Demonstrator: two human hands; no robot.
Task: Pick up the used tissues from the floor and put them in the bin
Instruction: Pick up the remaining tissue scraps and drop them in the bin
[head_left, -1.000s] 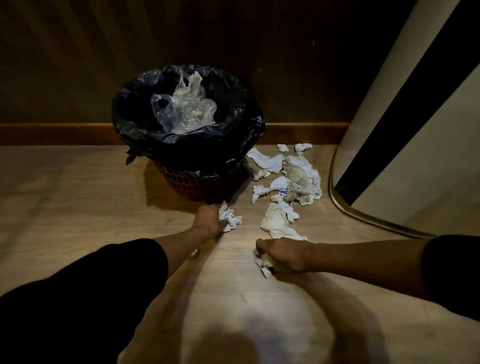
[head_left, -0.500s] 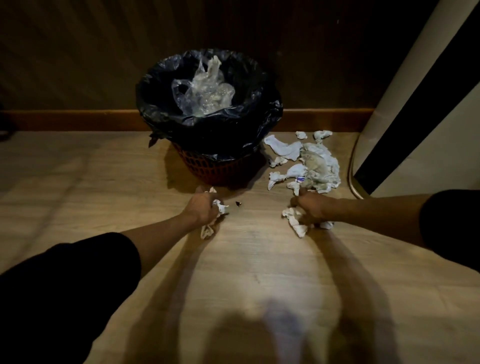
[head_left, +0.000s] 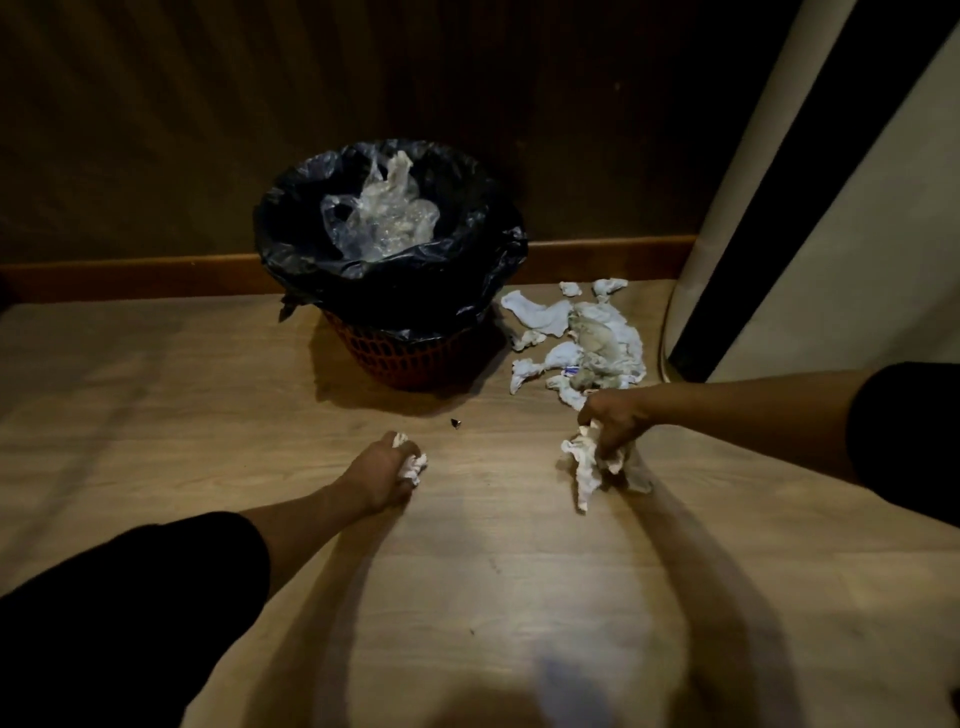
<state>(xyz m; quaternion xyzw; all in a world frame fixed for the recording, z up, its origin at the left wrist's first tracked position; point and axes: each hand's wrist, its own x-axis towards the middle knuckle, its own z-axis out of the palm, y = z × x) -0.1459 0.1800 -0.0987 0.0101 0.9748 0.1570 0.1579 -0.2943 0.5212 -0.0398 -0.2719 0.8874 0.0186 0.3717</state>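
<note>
A: Head view: left hand (head_left: 387, 475) fisted on a small crumpled white tissue wad (head_left: 413, 464); right hand (head_left: 615, 422) pinching a limp white tissue bunch (head_left: 589, 462) trailing to the pale wood-grain floor (head_left: 519, 571).

B: Step?

A: Gathering. Loose white tissue pile (head_left: 587, 338) lies beside the black-lined red lattice bin (head_left: 389, 291). Next, likely: lift both loads over the rim.

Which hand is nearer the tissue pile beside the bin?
Right. The right hand, gripping a tissue wad, sits at the near edge of the tissue pile. The left hand, closed on a small tissue, is well off to the pile's left.
</note>
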